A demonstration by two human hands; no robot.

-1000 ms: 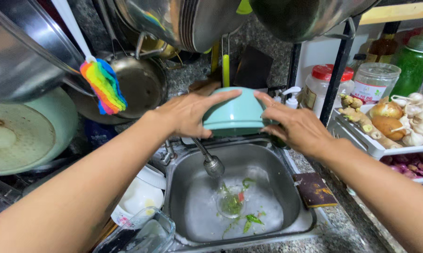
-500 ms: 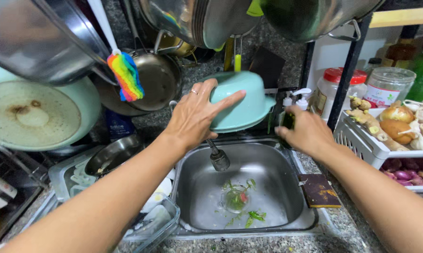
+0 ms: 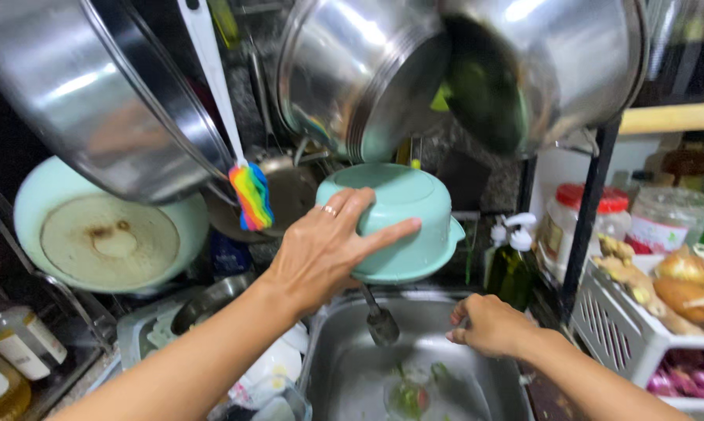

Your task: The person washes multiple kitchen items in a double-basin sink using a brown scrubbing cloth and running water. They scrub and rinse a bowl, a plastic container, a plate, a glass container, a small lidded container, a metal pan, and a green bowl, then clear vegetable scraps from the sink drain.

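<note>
The right hand, loosely curled and holding nothing, hovers over the sink. Above, the left hand grips an upturned teal bowl. Beyond, a red-lidded jar with a white label stands on the shelf.

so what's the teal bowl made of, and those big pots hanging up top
Bowl: likely plastic, with a matte, even teal surface, soft rounded rim and no glare. Pots: metal, probably stainless steel, with a bright mirror finish and streaked reflections.
</note>
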